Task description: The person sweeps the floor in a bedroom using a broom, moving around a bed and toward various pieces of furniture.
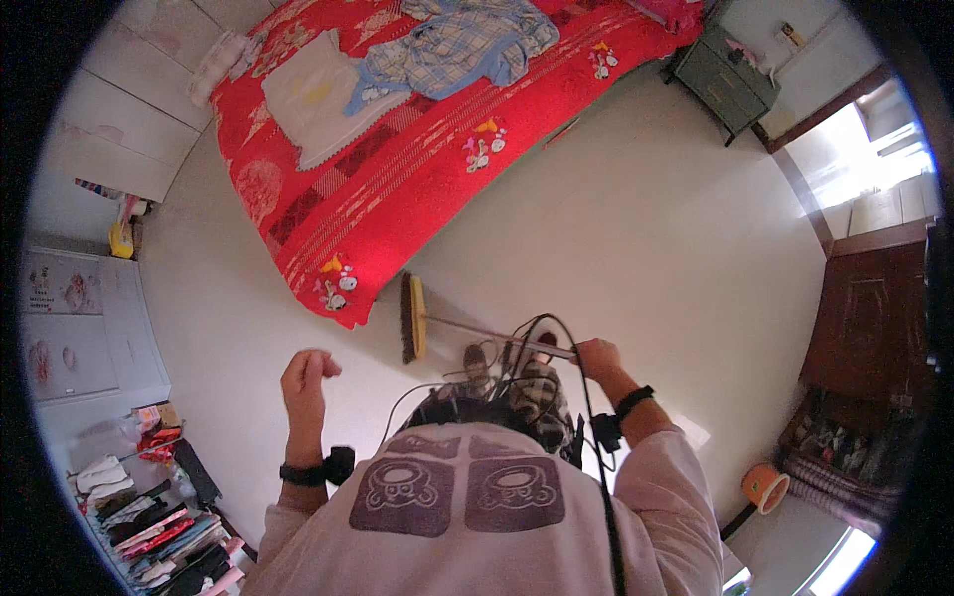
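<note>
My right hand [598, 359] grips the upper end of a long broom handle [484, 329]. The handle slants away to the left, down to a broom head [418, 316] with a yellow top and dark bristles. That head is near the floor, just right of the hanging corner of a red bedspread [350, 298]. On the left, my left hand [305, 372] is raised above the floor with its fingers curled in and nothing seen in them. Black cables [555, 322] loop in front of my body and cross near the right hand.
A bed under the red spread bears a plaid blue garment [455, 52] and a pale cloth [328, 104]. A green cabinet [723, 82] stands at the far right. Hung clothes [164, 536] line the lower left; an orange bin [765, 488] is at the lower right. Pale floor [633, 223] stretches between.
</note>
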